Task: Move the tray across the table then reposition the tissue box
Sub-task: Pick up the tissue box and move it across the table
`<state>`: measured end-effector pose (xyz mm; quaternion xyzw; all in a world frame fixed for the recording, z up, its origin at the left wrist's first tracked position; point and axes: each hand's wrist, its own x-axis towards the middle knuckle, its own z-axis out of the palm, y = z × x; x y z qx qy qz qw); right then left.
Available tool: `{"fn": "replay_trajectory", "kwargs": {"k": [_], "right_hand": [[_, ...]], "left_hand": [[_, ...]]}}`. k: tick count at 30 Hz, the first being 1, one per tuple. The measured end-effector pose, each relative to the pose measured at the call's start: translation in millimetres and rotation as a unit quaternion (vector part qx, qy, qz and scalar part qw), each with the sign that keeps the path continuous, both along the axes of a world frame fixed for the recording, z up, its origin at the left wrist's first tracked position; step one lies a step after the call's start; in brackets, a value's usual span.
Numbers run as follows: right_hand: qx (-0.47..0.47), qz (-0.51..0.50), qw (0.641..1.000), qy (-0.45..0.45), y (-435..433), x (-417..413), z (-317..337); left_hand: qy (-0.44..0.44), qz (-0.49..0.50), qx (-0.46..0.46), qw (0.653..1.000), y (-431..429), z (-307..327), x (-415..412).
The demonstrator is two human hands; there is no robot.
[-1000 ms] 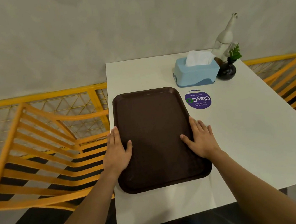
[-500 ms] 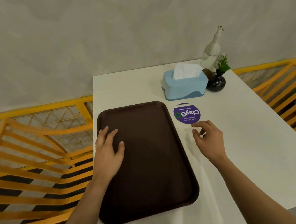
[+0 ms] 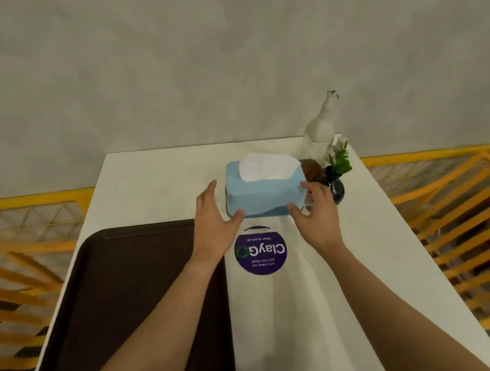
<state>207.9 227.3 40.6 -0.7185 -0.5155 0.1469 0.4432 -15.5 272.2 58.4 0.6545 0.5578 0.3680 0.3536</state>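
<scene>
A light blue tissue box [image 3: 265, 193] with white tissue sticking out of the top stands at the far middle of the white table [image 3: 372, 262]. My left hand [image 3: 214, 220] is spread open at its left side, thumb tip at the box's front lower corner, fingers a little off its side. My right hand [image 3: 315, 210] is spread open at the box's right front corner, fingertips just touching it. Neither hand closes around the box. The dark brown tray [image 3: 123, 310] lies flat on the table's left half, under my left forearm.
A black round vase with a green sprig [image 3: 335, 184] and a white bottle [image 3: 320, 131] stand right behind and beside the box. A purple round sticker [image 3: 260, 250] lies on the table in front of the box. Yellow slatted chairs [image 3: 475, 217] flank the table.
Both hands have left the tray and reached forward to the two sides of the tissue box. The tray lies still on the left. The view has shifted forward.
</scene>
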Motion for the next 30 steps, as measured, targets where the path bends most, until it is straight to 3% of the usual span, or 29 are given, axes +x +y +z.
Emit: {"fn": "replay_trajectory", "kwargs": {"k": [11,20,30], "right_hand": [[-0.039,0.037,0.99,0.129,27,19,-47],[-0.051,0.015,0.995,0.088,34,12,-51],[0.012,0.079,0.992,0.095,45,-50,-6]], "left_hand": [[-0.019,-0.044,-0.09,0.995,57,-35,35],[-0.051,-0.036,-0.089,0.994,64,-33,28],[-0.064,-0.002,-0.007,0.998,65,13,-50]]}}
